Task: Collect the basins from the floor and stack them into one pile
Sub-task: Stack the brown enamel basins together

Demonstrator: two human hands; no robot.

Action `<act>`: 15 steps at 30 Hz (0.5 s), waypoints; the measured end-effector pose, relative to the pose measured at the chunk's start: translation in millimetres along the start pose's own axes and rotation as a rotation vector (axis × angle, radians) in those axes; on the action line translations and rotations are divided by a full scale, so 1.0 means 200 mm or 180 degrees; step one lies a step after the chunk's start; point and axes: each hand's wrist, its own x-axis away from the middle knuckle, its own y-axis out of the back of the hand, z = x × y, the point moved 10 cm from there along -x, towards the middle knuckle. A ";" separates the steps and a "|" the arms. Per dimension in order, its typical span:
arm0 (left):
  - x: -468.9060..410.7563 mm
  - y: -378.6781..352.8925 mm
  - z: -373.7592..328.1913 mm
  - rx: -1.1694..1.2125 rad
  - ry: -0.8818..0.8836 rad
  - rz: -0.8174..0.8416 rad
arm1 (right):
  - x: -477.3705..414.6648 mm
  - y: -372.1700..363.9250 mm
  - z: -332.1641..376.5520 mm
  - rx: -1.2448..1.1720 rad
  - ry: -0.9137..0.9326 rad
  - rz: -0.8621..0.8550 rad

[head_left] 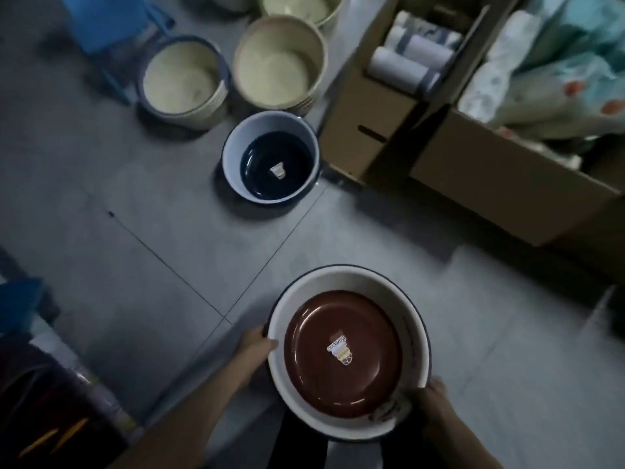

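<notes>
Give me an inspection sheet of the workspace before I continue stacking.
surface: grey tiled floor.
job's things: brown-bottomed basin held above the floor; dark blue basin on the floor; cream basin stacks beyond it.
clutter: nothing seen.
grips: left hand and right hand each hold the brown-bottomed basin's rim.
cables: nothing seen.
surroundings: cardboard boxes at right; blue stool top left.

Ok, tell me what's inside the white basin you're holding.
A brown basin sits nested inside the white basin, with a paper sticker on its bottom. It covers the white basin's floor, so anything under it is hidden.
</notes>
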 end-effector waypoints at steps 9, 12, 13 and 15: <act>-1.02 -0.05 -0.35 0.1127 -0.0168 -0.0187 | -1.12 -0.46 0.56 0.0257 0.0119 -0.0015; -1.24 -0.14 -0.47 0.1460 -0.0205 -0.0114 | -1.38 -0.54 0.79 0.0725 0.0285 -0.0016; -1.29 -0.15 -0.50 0.1520 -0.0209 -0.0155 | -1.45 -0.57 0.84 0.0756 0.0322 -0.0014; -1.39 -0.17 -0.55 0.1674 -0.0205 -0.0280 | -1.56 -0.61 0.96 0.0826 0.0394 -0.0021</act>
